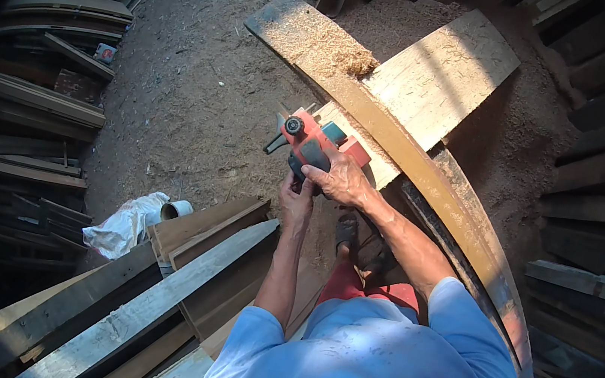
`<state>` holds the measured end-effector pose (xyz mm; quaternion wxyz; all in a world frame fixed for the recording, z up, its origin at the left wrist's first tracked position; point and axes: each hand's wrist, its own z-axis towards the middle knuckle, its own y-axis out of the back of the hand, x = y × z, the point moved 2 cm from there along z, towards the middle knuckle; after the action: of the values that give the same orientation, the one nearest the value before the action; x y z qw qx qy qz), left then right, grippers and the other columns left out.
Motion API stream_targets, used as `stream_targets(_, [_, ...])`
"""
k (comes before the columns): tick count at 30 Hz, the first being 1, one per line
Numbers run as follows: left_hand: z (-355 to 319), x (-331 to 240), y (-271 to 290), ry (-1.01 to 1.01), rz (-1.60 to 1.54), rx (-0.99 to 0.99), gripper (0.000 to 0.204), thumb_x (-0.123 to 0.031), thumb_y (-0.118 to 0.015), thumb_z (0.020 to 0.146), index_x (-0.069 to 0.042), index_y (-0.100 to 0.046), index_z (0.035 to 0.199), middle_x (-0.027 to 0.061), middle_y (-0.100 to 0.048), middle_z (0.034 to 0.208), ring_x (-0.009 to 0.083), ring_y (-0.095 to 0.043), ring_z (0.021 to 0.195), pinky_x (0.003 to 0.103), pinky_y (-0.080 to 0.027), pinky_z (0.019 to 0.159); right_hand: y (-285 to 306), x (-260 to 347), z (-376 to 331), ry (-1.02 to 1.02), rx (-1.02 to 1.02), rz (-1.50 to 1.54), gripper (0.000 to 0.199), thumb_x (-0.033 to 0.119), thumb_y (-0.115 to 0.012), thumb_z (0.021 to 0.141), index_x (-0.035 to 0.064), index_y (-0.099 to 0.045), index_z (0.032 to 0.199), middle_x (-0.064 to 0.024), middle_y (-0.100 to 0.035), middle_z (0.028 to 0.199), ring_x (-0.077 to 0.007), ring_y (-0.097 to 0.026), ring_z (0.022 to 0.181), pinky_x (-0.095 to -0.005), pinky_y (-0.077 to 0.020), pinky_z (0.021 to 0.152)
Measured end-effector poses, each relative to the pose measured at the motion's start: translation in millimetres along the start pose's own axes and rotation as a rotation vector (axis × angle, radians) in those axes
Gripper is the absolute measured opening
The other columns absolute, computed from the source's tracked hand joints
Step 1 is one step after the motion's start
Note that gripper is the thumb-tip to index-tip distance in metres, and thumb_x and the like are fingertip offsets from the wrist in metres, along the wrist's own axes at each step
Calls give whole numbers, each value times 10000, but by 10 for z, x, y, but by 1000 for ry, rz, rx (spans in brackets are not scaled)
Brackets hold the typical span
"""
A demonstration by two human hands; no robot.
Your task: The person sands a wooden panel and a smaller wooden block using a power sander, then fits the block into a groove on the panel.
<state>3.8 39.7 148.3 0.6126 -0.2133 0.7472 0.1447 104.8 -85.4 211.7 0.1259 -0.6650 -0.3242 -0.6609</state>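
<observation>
In front of my body I hold a red and black electric planer (312,145), its round black knob facing up. My right hand (340,181) wraps around its rear part. My left hand (296,201) grips its dark lower side, with the fingertips partly hidden behind the tool. The planer is beside the long workbench beam (406,147), over the near end of a pale wide board (359,145) that crosses under the beam. On the beam's far side, the board's larger part (444,82) lies sunlit, strewn with shavings.
Wood shavings (327,47) pile on the beam's far end and around it. Stacked planks (144,313) stand at the lower left, next to a white sack (128,224). More timber (41,100) lines the left side, and boards (591,179) line the right. My foot (347,232) is on the dirt floor.
</observation>
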Motion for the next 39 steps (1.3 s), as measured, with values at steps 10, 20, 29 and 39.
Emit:
stream_targets(10, [-397, -106, 439, 32, 216, -61, 290, -219, -668, 999, 14, -637, 1170, 17, -658, 879, 104, -601, 768, 262, -493, 715, -204, 253, -216, -87, 125, -47, 614, 558, -677, 907, -27, -647, 1090, -278, -687, 975, -382, -685, 964, -465, -522, 832])
stream_targets(20, [-1817, -415, 408, 763, -428, 276, 411, -497, -590, 1007, -89, -642, 1022, 89, -702, 980, 220, -687, 920, 366, -576, 816, -458, 97, -1516, -354, 264, -98, 509, 430, -728, 896, -2, -651, 1155, -263, -707, 901, -390, -718, 849, -470, -547, 750])
stream_targets(29, [-1736, 223, -217, 826, -576, 278, 668, -723, -383, 983, -124, -626, 1154, 89, -641, 1209, 260, -621, 1128, 444, -495, 993, -573, -467, -2159, -296, -235, -88, 408, 314, -592, 981, 19, -449, 1223, -278, -671, 954, -453, -675, 893, -520, -513, 807])
stream_targets(39, [-1617, 986, -1092, 671, -353, 1014, 397, -356, -478, 1030, -41, -589, 1245, 138, -664, 1168, 297, -667, 1046, 457, -551, 939, -171, -478, -2911, -481, -467, -78, 293, 114, -484, 910, 19, -461, 1186, -260, -663, 972, -445, -670, 848, -560, -496, 762])
